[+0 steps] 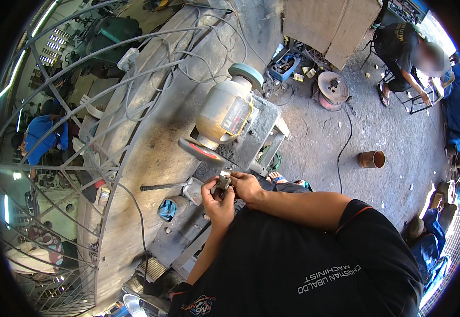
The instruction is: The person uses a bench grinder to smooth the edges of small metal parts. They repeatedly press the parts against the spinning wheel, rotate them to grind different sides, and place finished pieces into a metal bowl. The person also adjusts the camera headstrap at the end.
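A small grey metal block [223,183] is held between my hands in front of the bench grinder [224,113]. My left hand [218,205] is closed round its near side, thumb and fingers pinching it. The fingers of my right hand [246,186] are closed at the block's right side, partly hidden from view. A bright metal piece [226,171] shows just beyond the fingertips; I cannot tell whether it belongs to the block. Just beyond my hands is the grinder's near wheel [201,151], with a red side, apart from the block. A greenish wheel [246,75] sits at the grinder's far end.
A wall ledge [135,179] and metal grille [71,111] run along the left, with loose cables over them. A rusty pipe piece [371,159], a cable reel [333,87] and a blue tool tray [284,66] are on the floor. Another person [407,55] sits at the far right.
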A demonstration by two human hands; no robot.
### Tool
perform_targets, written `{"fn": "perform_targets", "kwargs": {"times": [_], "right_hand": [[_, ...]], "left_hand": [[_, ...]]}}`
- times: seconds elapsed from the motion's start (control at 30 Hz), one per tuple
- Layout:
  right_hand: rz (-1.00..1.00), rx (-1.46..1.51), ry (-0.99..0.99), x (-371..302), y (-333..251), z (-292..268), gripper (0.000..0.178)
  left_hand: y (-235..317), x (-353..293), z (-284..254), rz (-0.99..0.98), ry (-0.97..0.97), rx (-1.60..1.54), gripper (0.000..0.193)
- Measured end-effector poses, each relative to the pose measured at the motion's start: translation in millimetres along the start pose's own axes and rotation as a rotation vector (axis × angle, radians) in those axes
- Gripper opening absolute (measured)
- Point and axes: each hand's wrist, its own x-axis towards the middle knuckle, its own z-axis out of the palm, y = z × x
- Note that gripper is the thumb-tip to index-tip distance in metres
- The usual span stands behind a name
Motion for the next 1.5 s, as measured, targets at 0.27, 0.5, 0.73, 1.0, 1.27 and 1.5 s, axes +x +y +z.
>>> {"fn": "perform_targets", "kwargs": {"times": [0.27,0.5,0.73,1.0,1.27,1.5], "right_hand": [[0.025,-0.057,0.013,-3.1,-4.9,-9.2,0.028],[-0.027,-0.185,-0.063,-2.5,-7.4,-0.5,0.035],[0.002,-0.125,-0.044,10.5,1.4,1.4,0.036],[-0.03,-0.08,-0.021,14.0,7.2,1.7,0.037],[-0.023,-0.033,-0.02,6.1,1.9,2.1,0.035],[0.004,-0.032,-0.052,9.5,5.5,3.8,0.035]], "left_hand": [[-0.2,-4.4,5.5,-0.02,-0.008,-0.003,0.046],[4.0,-3.5,1.8,-0.057,0.071,-0.149,0.045],[17.6,3.5,7.4,-0.106,0.114,-0.105,0.044],[19.0,5.2,11.5,-0.079,0.108,-0.194,0.041],[9.9,4.1,7.8,-0.086,0.094,-0.103,0.045],[19.5,3.0,10.1,-0.068,0.153,-0.124,0.042]]}}
